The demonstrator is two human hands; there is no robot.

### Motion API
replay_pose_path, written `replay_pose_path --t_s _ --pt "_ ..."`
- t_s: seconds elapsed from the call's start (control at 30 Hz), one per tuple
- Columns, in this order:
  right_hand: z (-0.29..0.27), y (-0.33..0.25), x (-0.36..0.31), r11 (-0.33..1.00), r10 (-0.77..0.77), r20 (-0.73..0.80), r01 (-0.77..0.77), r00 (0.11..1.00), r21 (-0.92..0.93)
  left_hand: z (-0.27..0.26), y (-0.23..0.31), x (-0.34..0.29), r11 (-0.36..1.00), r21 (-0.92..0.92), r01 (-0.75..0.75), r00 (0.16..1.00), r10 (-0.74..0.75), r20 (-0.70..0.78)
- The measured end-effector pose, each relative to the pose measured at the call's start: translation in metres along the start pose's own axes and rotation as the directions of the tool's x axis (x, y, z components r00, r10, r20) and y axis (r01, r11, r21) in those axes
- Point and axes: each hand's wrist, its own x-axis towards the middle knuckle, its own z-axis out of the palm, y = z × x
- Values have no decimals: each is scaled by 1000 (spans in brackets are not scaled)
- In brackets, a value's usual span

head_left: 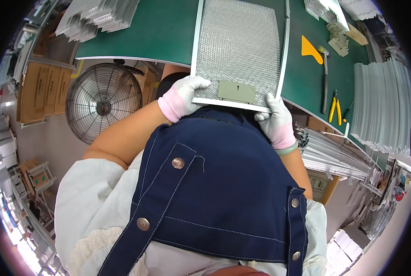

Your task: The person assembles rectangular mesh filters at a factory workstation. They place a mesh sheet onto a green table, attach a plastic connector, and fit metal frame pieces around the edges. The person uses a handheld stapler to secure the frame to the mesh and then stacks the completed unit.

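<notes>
A framed metal mesh filter [240, 43] lies before me, its near end reaching past the table's front edge toward my apron. A grey-green plastic latch plate [236, 92] sits on the mesh by the near rail. My left hand [186, 94], in a white glove with a pink cuff, grips the near left corner, thumb on top. Gloved the same way, my right hand [276, 118] holds the near right corner, its thumb over the frame and its other fingers curled below. The fingers under the frame are partly hidden.
On the green table [164, 34] lie a yellow scraper [311, 49], a hammer [325, 78] and yellow-handled pliers [335, 109]. Stacked metal strips [382, 103] stand at right, mesh sheets [106, 14] at far left. A black floor fan [103, 107] stands left of me.
</notes>
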Motion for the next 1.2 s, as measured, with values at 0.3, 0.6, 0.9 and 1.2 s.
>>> replay_pose_path --t_s 0.3,0.6,0.9,1.2 --pt "-4 8 1 997 25 -42 -28 999 -78 25 37 -3 763 -637 108 919 -321 -229" --pt "-5 8 3 834 -277 -94 191 956 -517 15 31 0 735 -650 190 957 -285 -43" --pt "-6 -8 -8 896 2 126 55 992 -441 6 27 1 980 97 175 926 -131 -353" --pt "-20 -15 6 851 -172 127 212 977 -481 6 45 -3 974 -222 49 997 -60 -44"
